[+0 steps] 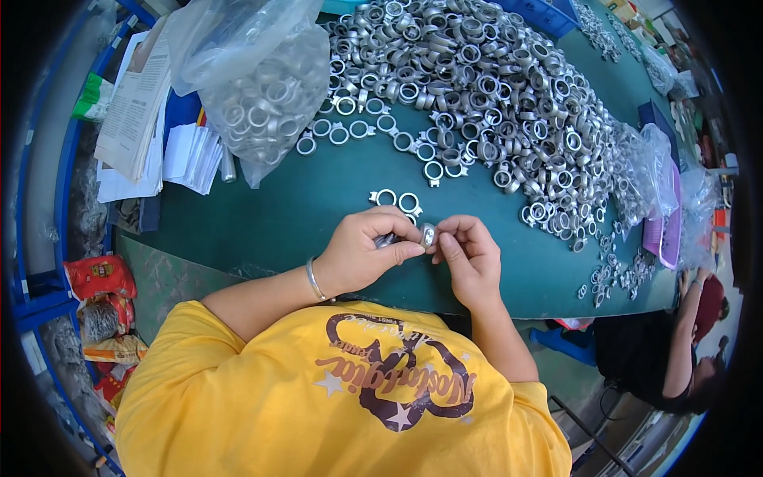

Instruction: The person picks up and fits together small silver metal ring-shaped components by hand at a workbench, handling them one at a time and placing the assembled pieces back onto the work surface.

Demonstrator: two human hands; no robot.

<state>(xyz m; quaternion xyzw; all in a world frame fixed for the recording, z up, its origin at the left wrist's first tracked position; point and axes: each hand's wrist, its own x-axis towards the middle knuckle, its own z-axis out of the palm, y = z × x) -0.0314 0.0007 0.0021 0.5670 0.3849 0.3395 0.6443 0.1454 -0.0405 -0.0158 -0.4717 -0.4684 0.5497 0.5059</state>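
A small silver metal ring with a clamp-like lug (428, 235) is held between both hands in front of my chest. My left hand (367, 248), with a bangle on its wrist, pinches it between thumb and forefinger. Something dark shows in the curl of its other fingers, too hidden to name. My right hand (469, 256) is closed at the ring's right edge, thumb against the fingers; its fingertips hide part of the contact. Just beyond my left fingers, a few loose metal rings (408, 203) lie on the green table (270, 226).
A large heap of metal rings (485, 87) spreads across the table's far side. At the far left stands a clear plastic bag of rings (262, 103) beside papers (139, 119). Smaller rings (628, 274) lie at right near a purple tray (664, 226). A co-worker (660, 350) is at right.
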